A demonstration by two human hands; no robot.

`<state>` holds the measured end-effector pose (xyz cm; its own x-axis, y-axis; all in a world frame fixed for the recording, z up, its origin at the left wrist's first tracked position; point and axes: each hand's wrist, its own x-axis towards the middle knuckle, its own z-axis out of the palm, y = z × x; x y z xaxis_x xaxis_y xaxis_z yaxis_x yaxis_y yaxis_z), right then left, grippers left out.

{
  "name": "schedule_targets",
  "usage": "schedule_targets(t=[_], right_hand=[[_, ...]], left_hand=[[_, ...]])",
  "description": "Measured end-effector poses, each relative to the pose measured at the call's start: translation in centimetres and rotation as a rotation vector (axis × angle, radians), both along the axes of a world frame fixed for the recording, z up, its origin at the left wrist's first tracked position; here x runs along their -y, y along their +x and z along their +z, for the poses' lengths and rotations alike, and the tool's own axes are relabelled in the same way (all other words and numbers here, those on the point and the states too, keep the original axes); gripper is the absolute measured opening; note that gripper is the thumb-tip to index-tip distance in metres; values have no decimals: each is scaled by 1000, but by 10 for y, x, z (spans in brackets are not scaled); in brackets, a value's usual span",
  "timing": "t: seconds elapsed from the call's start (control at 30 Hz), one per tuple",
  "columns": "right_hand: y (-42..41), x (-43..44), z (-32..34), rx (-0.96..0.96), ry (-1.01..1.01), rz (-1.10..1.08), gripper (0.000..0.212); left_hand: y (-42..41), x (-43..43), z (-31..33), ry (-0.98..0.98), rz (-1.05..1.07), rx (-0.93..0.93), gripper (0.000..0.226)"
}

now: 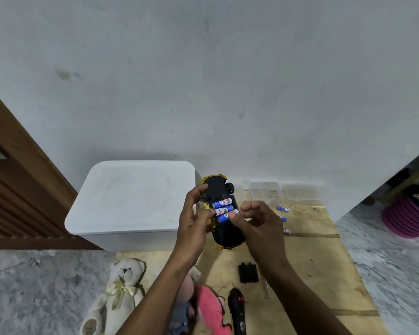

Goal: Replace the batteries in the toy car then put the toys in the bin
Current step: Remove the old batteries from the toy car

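Observation:
I hold a yellow toy car (pixel 225 234) upside down over the wooden board, its black underside facing me. Three blue-and-white batteries (pixel 222 209) lie in its open battery bay. My left hand (pixel 196 215) grips the car's left side, thumb at the batteries' left ends. My right hand (pixel 253 220) pinches the right end of the nearest battery. The black battery cover (pixel 248 272) lies on the board below the car. Three loose batteries (pixel 283 209) lie on the board to the right. The white bin (pixel 128 201), lid on, stands at the left.
A white teddy bear (pixel 117 290), a pink plush toy (pixel 209 308) and a black remote control (pixel 237 309) lie near me. A thin screwdriver (pixel 266 290) lies by my right forearm. Two clear containers (pixel 265 191) sit by the wall. A pink basket (pixel 408 217) stands far right.

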<state>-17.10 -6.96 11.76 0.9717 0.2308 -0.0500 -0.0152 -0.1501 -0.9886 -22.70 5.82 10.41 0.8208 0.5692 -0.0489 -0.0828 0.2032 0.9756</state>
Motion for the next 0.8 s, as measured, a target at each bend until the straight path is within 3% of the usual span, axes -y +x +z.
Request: schedule_targets(t=[0.27, 0.6, 0.67, 0.8], right_hand=[[-1, 6, 6, 31, 135, -51, 14], [21, 13, 18, -435, 509, 41, 11], [24, 14, 18, -364, 369, 114, 7], [26, 13, 9, 273, -258, 299, 20]], left_hand=[[0, 0, -8, -21, -25, -39, 54], [-1, 0, -12, 3, -48, -59, 50], [-1, 0, -10, 0, -56, -58, 52], [-2, 0, -9, -2, -60, -58, 52]])
